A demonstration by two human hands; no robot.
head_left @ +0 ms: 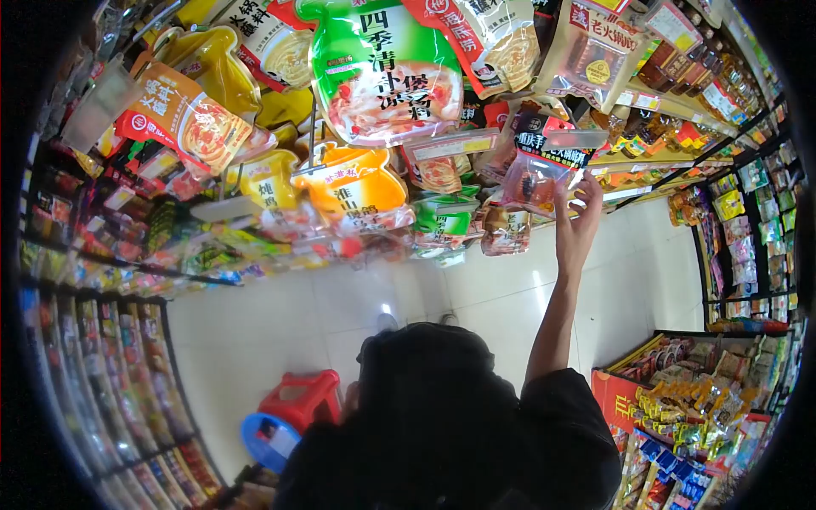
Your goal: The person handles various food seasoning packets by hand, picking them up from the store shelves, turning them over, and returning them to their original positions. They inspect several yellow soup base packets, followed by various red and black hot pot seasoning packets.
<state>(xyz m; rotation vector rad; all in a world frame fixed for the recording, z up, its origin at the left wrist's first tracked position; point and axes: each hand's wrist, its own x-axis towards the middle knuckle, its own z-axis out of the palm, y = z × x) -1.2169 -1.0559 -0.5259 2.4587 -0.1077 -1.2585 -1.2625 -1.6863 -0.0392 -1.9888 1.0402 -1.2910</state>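
Observation:
My right hand reaches up to the shelf. Its fingers close on the lower right edge of a clear-and-black seasoning packet, which hangs in the rack. Only a sliver of my left hand shows low beside my body, near the red stool; its fingers are hidden. A large green and white pouch hangs left of the packet, with an orange pouch below it. Under the packet is a small brown pouch. A beige packet hangs above my right hand.
A blue basin touches the red stool. Shelves of goods stand at the left, and more racks at the right. A red-sided display bin holds bagged goods at the lower right. Pale floor tiles lie under the rack.

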